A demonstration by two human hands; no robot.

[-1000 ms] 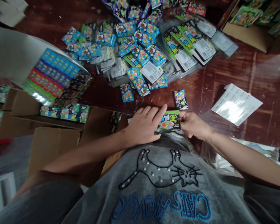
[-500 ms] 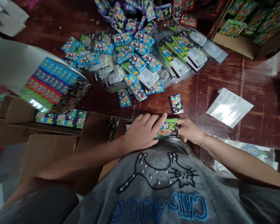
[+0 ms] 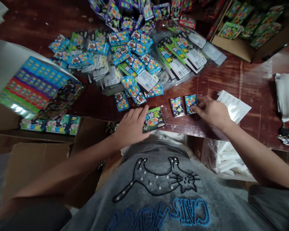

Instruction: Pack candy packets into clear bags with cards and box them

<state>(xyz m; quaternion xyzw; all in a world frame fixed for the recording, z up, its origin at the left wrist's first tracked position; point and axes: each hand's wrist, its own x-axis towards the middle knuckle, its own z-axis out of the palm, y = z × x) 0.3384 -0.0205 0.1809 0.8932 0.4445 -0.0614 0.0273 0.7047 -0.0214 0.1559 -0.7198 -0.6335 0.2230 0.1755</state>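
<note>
My left hand (image 3: 132, 125) grips a flat black-and-green printed packet (image 3: 154, 119) with a clear plastic edge, at the table's front edge. Part of the packet is hidden under the fingers. To its right a small purple box (image 3: 177, 106) lies on the table. Beside that is a small blue box (image 3: 190, 103); the thumb and fingers of my right hand (image 3: 210, 110) hold its right side against the tabletop. A loose group of blue boxes (image 3: 136, 93) lies behind the packet.
More printed packets (image 3: 180, 53) are fanned out behind, with purple boxes (image 3: 127, 22) piled farther back. A white sticker sheet (image 3: 236, 104) lies at right, near a stack of white bags (image 3: 287, 96). Cardboard boxes stand at far right (image 3: 233, 48) and lower left (image 3: 36, 160).
My right hand has left the packet and moved right; a blue box now lies beside the purple one under its fingers. My left hand has shifted left with the packet.
</note>
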